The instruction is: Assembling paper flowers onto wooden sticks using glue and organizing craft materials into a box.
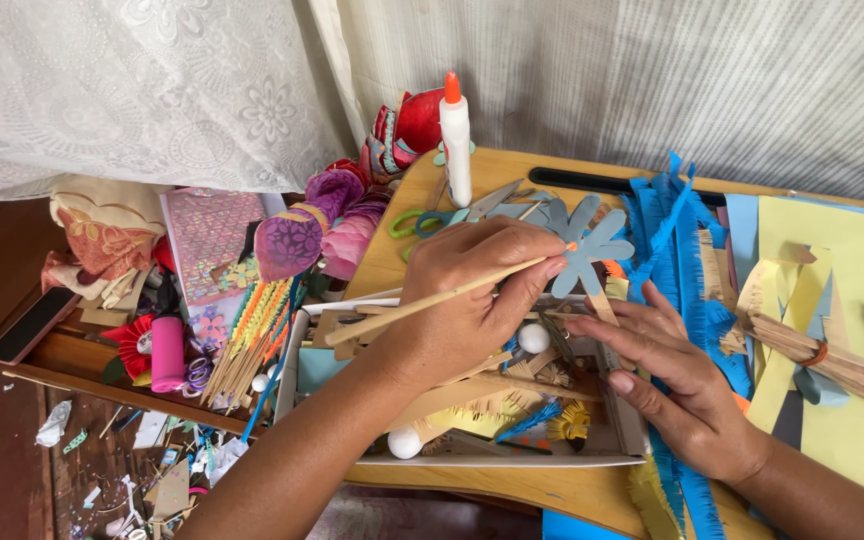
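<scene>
The left hand [472, 300] pinches a thin wooden stick [432, 300] over the cluttered white cardboard box [512, 458], right hand [667, 385] open beside it, so a careless sweep might topple the nearby white glue bottle [456, 140].

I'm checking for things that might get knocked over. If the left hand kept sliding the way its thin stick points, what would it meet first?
The left hand aims its wooden stick up and to the right, the tip at the grey-blue paper flower. That flower comes first, probably; depth is hard to judge. The glue bottle stands off that line.
</scene>
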